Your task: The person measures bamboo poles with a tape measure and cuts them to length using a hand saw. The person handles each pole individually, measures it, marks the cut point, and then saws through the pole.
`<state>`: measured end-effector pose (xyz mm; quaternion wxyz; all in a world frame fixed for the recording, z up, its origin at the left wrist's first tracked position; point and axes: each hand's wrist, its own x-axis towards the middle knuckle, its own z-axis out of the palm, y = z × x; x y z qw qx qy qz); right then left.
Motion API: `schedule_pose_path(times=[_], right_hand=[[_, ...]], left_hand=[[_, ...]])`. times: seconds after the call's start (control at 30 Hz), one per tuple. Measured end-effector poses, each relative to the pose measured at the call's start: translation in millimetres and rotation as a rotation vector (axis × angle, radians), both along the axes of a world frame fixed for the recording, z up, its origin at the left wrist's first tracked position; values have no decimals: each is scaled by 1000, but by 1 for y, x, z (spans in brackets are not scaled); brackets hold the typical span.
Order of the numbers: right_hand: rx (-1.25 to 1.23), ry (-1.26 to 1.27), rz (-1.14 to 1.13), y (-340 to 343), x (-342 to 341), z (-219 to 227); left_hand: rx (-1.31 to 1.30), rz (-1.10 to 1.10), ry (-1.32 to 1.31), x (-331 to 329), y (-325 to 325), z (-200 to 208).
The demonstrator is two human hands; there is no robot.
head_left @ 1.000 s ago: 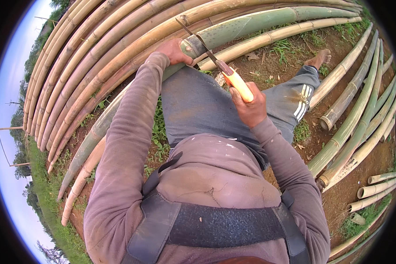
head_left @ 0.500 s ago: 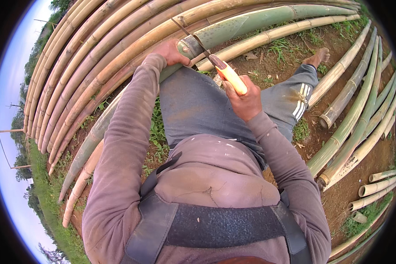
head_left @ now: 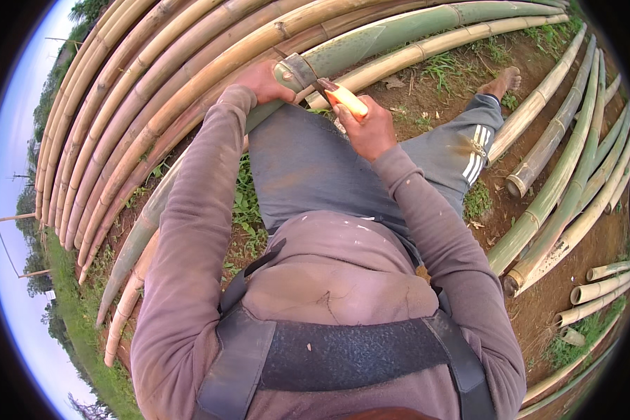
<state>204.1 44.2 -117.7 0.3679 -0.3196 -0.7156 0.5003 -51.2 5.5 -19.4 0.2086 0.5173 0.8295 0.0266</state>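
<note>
A thick green bamboo pole (head_left: pixel 399 36) runs from the far right to just beyond my lap, a cut end near my left thigh. My left hand (head_left: pixel 266 82) is wrapped round the bamboo close to that end, thumb toward me. In my right hand (head_left: pixel 369 129) is a hand saw (head_left: pixel 347 102) with an orange and dark handle, fingers closed round it. Its thin dark blade lies across the bamboo a short way right of my left hand; most of the blade is hidden by the pole, and a bit of the tip shows beyond it.
Many tan bamboo poles (head_left: pixel 154 91) lie side by side at the far left. More poles (head_left: pixel 539 224) lie on bare soil at the right, with short cut pieces (head_left: pixel 604 290) at the lower right. My bare foot (head_left: pixel 504 82) rests on the ground beyond.
My right hand has moved away from me and to the left, taking the saw handle closer to the bamboo. Less of the blade shows above the pole. My left hand keeps its hold.
</note>
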Motion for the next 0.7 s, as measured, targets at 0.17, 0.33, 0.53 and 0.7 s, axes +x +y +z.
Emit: schedule_pose_path(times=[0.17,0.33,0.53,0.7], right_hand=[[5,16,-35,-10,29,-46],[101,157,-251,-3,83,-49],[339,-335,-503,64,50,-92],[221,-560,-476,96,13,-137]], left_hand=[[66,-13,94,-11,-8,-5],[46,23,89,-17,-23,-7],[79,31,39,-9,-81,17],[89,128,72,-86,-226,-11]])
